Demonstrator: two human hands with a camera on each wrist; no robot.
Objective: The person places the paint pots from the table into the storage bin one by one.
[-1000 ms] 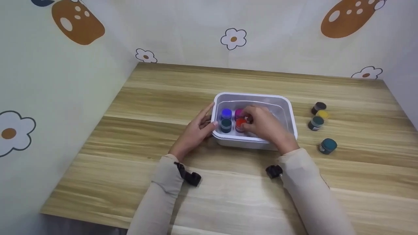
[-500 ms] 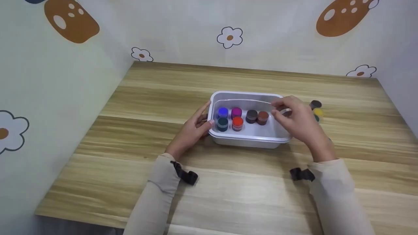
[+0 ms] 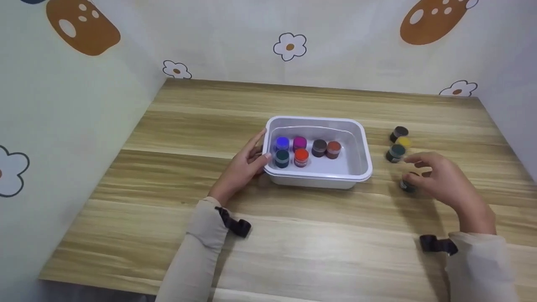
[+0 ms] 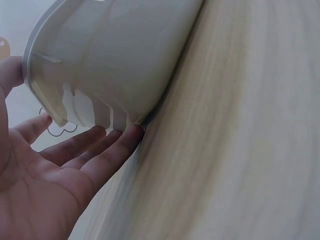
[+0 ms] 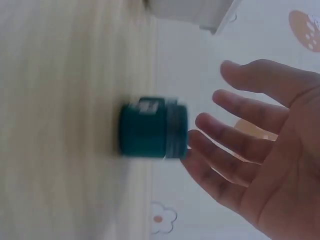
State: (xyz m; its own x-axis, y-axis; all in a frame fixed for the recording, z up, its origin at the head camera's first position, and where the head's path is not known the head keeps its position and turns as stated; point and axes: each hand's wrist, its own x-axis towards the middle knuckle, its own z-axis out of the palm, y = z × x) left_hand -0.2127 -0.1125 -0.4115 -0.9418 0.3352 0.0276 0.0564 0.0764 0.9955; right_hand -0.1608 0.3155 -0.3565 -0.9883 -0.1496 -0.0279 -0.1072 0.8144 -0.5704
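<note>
A white plastic tub [image 3: 321, 182] stands on the table. My left hand [image 3: 241, 170] holds it at its left end, thumb over the rim and fingers against the outer wall. In the left wrist view the fingertips [image 4: 132, 131] reach low on that wall. Inside the tub are several small paint jars, among them a blue jar [image 3: 282, 143], a red jar [image 3: 301, 157] and a brown jar [image 3: 333, 149]. My right hand [image 3: 444, 180] hovers over a teal paint jar [image 5: 145, 130] to the tub's right. Its fingers are spread and hold nothing.
Behind the teal jar stand a dark green jar [image 3: 395, 153], a yellow-lidded jar [image 3: 404, 141] and a black jar [image 3: 399, 134]. A patterned wall covering [image 3: 235, 37] borders the table [image 3: 293, 251] at the back and sides.
My right hand has left the tub and moved right to above the teal jar. A black jar and a brown jar now show in the tub. The left hand stays on the tub.
</note>
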